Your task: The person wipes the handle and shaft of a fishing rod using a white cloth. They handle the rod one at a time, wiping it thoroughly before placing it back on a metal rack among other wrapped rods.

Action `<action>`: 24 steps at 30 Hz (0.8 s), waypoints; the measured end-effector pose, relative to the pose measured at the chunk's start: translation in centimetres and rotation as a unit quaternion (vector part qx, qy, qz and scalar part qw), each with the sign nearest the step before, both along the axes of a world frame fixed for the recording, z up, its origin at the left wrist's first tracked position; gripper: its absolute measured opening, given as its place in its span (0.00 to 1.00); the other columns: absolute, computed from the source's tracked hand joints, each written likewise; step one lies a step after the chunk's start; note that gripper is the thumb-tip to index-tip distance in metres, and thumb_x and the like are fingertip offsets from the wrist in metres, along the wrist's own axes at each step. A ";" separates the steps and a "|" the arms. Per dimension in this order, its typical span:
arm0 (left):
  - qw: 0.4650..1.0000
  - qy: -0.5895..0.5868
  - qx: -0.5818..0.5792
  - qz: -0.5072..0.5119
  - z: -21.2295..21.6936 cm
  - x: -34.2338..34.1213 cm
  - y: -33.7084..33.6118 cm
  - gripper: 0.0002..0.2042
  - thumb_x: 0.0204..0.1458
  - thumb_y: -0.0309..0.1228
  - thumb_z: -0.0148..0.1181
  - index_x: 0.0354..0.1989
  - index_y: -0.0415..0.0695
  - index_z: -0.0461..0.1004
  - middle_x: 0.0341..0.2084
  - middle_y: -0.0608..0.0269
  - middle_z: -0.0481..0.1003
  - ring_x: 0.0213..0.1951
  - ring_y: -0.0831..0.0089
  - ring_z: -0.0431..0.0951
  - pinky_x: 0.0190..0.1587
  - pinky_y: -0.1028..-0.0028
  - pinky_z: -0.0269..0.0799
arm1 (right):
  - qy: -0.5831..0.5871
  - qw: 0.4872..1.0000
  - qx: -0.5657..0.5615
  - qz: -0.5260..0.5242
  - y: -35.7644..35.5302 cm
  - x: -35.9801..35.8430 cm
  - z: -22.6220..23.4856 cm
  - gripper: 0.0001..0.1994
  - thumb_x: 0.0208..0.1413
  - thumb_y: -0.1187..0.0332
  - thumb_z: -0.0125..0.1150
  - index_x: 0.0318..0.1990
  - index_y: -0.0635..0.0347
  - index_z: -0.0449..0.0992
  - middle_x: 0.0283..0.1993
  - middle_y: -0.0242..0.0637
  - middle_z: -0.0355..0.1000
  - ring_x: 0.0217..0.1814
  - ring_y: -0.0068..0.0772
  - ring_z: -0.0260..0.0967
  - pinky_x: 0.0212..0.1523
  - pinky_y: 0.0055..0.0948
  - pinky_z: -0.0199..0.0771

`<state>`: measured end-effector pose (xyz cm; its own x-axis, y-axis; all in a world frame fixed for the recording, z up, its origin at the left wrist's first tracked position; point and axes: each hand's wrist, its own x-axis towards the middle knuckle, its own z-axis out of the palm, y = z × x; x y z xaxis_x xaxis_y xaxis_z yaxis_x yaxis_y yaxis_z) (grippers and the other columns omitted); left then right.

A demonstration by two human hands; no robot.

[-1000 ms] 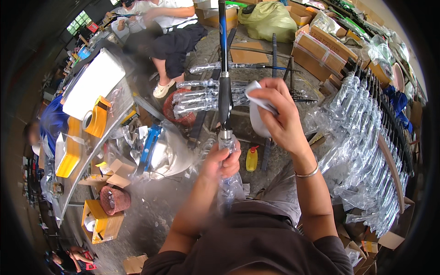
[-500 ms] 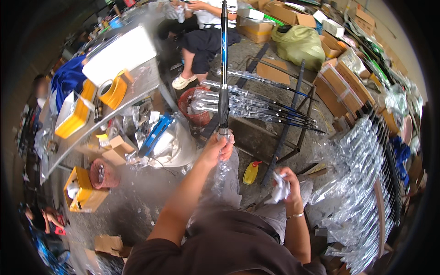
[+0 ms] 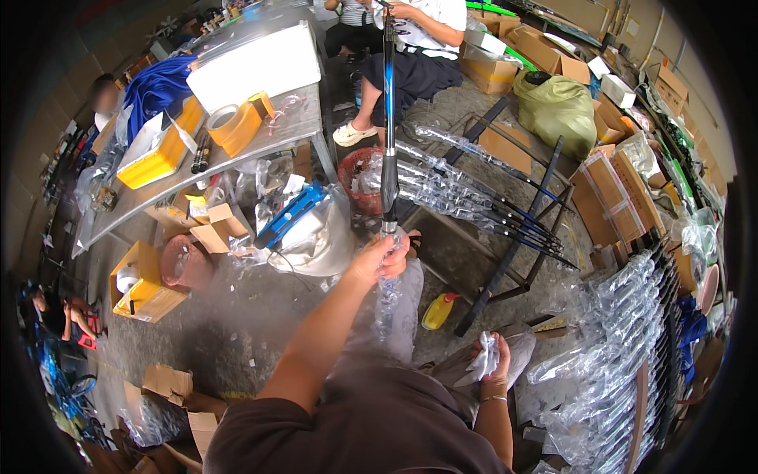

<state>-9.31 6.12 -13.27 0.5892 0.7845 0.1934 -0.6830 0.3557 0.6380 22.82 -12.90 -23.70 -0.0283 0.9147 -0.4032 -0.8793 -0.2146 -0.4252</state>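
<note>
In front of me stands an upright fishing rod [image 3: 389, 170], black and blue, with clear plastic wrap [image 3: 385, 312] round its lower end. My left hand [image 3: 380, 259] is closed round that lower part. Low on the right, beside my knee, my right hand [image 3: 499, 365] grips a crumpled white cloth [image 3: 483, 359], apart from the rod. Past the rod, several fishing rods in plastic sleeves [image 3: 466, 186] rest across a dark metal frame [image 3: 517, 229].
A large stack of plastic-sleeved rods [image 3: 608, 340] lies at my right. A yellow bottle [image 3: 439, 311] stands on the floor. A metal table [image 3: 260, 142] is at the left, near a white sack [image 3: 320, 237]. A seated person [image 3: 410, 79] is ahead; cardboard boxes [image 3: 612, 189] are far right.
The view has shifted, so the surroundings sit further right in the picture. My right hand with the cloth has come lower, toward my knee. The left hand keeps its hold on the rod.
</note>
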 end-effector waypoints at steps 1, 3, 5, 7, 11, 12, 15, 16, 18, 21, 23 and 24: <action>1.000 -0.006 0.006 0.000 0.0 -0.1 -0.1 0.19 0.54 0.48 0.52 0.37 0.40 0.67 0.09 0.74 0.55 0.08 0.82 0.52 0.12 0.78 0.49 | -0.006 1.000 -0.002 0.007 0.1 -0.2 0.0 0.11 0.54 0.57 0.56 0.35 0.53 0.72 0.37 0.40 0.71 0.33 0.35 0.67 0.27 0.32 0.71; 1.000 -0.013 0.013 -0.006 0.1 -0.5 -0.3 0.20 0.54 0.48 0.53 0.37 0.40 0.67 0.11 0.73 0.56 0.09 0.82 0.54 0.13 0.79 0.50 | -0.025 0.999 -0.023 0.017 0.4 -0.5 0.3 0.11 0.54 0.57 0.56 0.35 0.53 0.72 0.37 0.40 0.71 0.33 0.35 0.67 0.27 0.32 0.71; 1.000 -0.008 0.028 -0.006 0.3 -0.7 -0.4 0.21 0.53 0.50 0.53 0.37 0.40 0.67 0.12 0.73 0.57 0.11 0.82 0.55 0.14 0.79 0.51 | -0.003 1.000 -0.029 0.007 0.6 -0.5 -0.7 0.13 0.54 0.56 0.56 0.38 0.54 0.69 0.32 0.40 0.71 0.28 0.37 0.70 0.25 0.34 0.75; 0.999 0.009 0.050 0.002 1.4 -0.7 -0.9 0.23 0.52 0.52 0.54 0.37 0.40 0.68 0.14 0.72 0.58 0.14 0.82 0.57 0.16 0.80 0.52 | -0.024 0.999 -0.043 0.014 0.8 -0.5 -0.8 0.13 0.54 0.55 0.55 0.38 0.54 0.69 0.32 0.40 0.71 0.28 0.36 0.70 0.25 0.34 0.75; 1.000 0.008 0.022 -0.006 2.6 -1.1 -1.3 0.26 0.48 0.57 0.55 0.40 0.44 0.65 0.15 0.72 0.57 0.16 0.83 0.57 0.18 0.82 0.53 | -0.028 0.998 -0.048 0.027 1.2 -1.1 -0.6 0.13 0.55 0.55 0.55 0.38 0.54 0.69 0.32 0.40 0.71 0.29 0.37 0.70 0.26 0.34 0.75; 1.000 -0.004 0.016 -0.025 2.8 -1.4 -1.3 0.27 0.47 0.59 0.55 0.40 0.45 0.64 0.15 0.72 0.57 0.15 0.83 0.57 0.17 0.82 0.52 | -0.026 0.998 -0.046 0.034 1.5 -1.3 -0.5 0.13 0.55 0.55 0.55 0.37 0.54 0.69 0.32 0.40 0.71 0.29 0.37 0.69 0.26 0.34 0.74; 0.998 -0.032 0.000 -0.055 3.1 -2.6 -1.5 0.30 0.42 0.65 0.53 0.38 0.50 0.61 0.15 0.74 0.56 0.15 0.84 0.55 0.15 0.83 0.51 | -0.008 0.998 -0.034 0.056 2.0 -1.9 0.3 0.13 0.55 0.55 0.55 0.37 0.53 0.69 0.32 0.39 0.70 0.30 0.36 0.67 0.27 0.33 0.70; 0.997 -0.041 -0.005 -0.060 3.2 -3.0 -1.7 0.31 0.40 0.66 0.52 0.36 0.51 0.60 0.16 0.74 0.56 0.14 0.85 0.54 0.15 0.83 0.50 | 0.005 0.998 -0.026 0.062 2.2 -2.2 1.0 0.13 0.55 0.55 0.55 0.37 0.53 0.69 0.32 0.38 0.69 0.31 0.35 0.66 0.27 0.32 0.69; 0.999 -0.023 -0.013 -0.030 3.5 -3.8 -2.4 0.31 0.37 0.68 0.49 0.33 0.52 0.58 0.16 0.74 0.56 0.13 0.85 0.53 0.13 0.83 0.49 | 0.018 0.997 -0.020 0.072 2.7 -2.3 1.1 0.12 0.54 0.55 0.56 0.37 0.53 0.69 0.32 0.38 0.69 0.31 0.35 0.65 0.27 0.32 0.67; 0.999 -0.046 0.011 -0.002 3.2 -5.3 -3.3 0.29 0.40 0.66 0.49 0.34 0.51 0.59 0.16 0.71 0.58 0.13 0.83 0.55 0.13 0.82 0.50 | 0.012 0.995 -0.020 0.092 3.0 -1.8 -0.1 0.12 0.55 0.55 0.55 0.36 0.53 0.69 0.33 0.38 0.68 0.32 0.34 0.64 0.27 0.32 0.66; 0.997 -0.049 0.022 0.062 2.7 -6.5 -4.2 0.29 0.41 0.66 0.48 0.34 0.50 0.60 0.17 0.70 0.59 0.13 0.82 0.56 0.13 0.81 0.51 | 0.001 0.995 -0.022 0.097 3.1 -1.9 -0.2 0.12 0.56 0.55 0.53 0.35 0.53 0.69 0.33 0.38 0.68 0.32 0.34 0.63 0.27 0.31 0.66; 0.994 -0.049 0.030 0.095 2.7 -7.2 -4.6 0.29 0.42 0.66 0.48 0.34 0.49 0.60 0.17 0.69 0.59 0.13 0.82 0.56 0.13 0.81 0.52 | -0.002 0.995 -0.022 0.100 3.2 -2.0 -0.2 0.11 0.57 0.55 0.52 0.35 0.53 0.69 0.33 0.38 0.68 0.32 0.33 0.63 0.27 0.31 0.65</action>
<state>-16.53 1.55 -10.61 0.4079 0.8648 0.2927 -0.7939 0.1777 0.5815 20.80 -9.68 -23.88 -0.2069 0.8726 -0.4425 -0.8152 -0.4038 -0.4151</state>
